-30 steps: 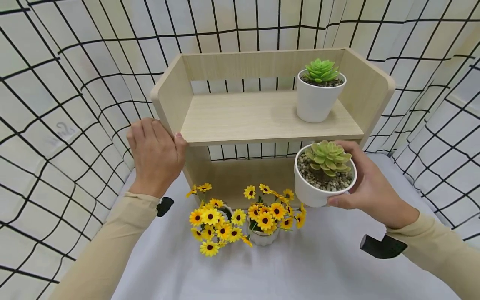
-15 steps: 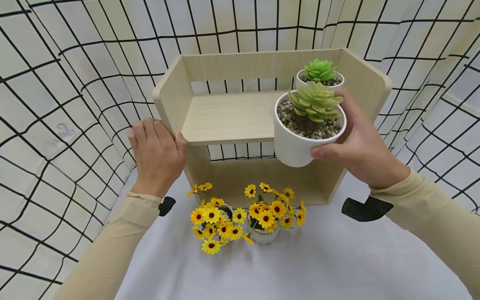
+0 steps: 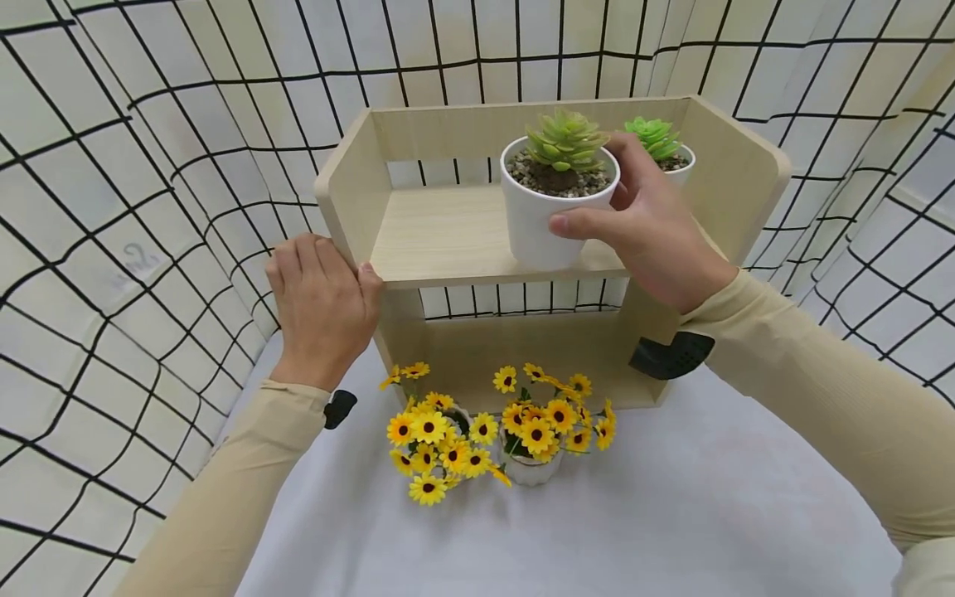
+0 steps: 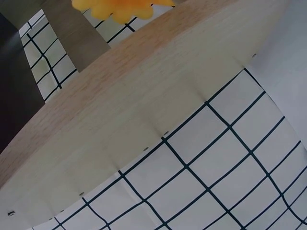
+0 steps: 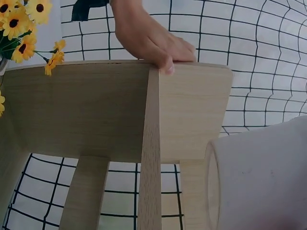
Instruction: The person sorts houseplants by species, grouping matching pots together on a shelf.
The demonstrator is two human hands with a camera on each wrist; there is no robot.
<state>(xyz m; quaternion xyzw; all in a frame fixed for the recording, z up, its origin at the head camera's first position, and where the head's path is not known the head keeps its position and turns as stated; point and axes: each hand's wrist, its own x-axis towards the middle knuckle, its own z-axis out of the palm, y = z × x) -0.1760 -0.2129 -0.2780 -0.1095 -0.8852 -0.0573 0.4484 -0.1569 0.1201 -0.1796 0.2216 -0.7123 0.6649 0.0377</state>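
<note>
My right hand (image 3: 656,232) grips a white pot with a pale green succulent (image 3: 559,182), thumb on its front and fingers behind. This potted succulent stands upright over the front of the upper board of the wooden shelf (image 3: 440,228). In the right wrist view the base of the white pot (image 5: 259,172) appears beside the board's front edge (image 5: 152,143). My left hand (image 3: 321,311) holds the shelf's left side panel, its thumb at the front edge where the upper board meets it. The second potted succulent (image 3: 656,141), brighter green, is partly hidden behind my right hand.
Two pots of yellow artificial flowers (image 3: 436,452) (image 3: 548,423) stand on the white cloth (image 3: 597,531) before the lower compartment. Black wire grid panels (image 3: 477,62) rise behind the shelf and on both sides. The left wrist view shows the side panel (image 4: 120,110) up close.
My right hand has lifted the pale green potted succulent from in front of the lower compartment, up and left, to the upper board. My left hand has stayed on the side panel.
</note>
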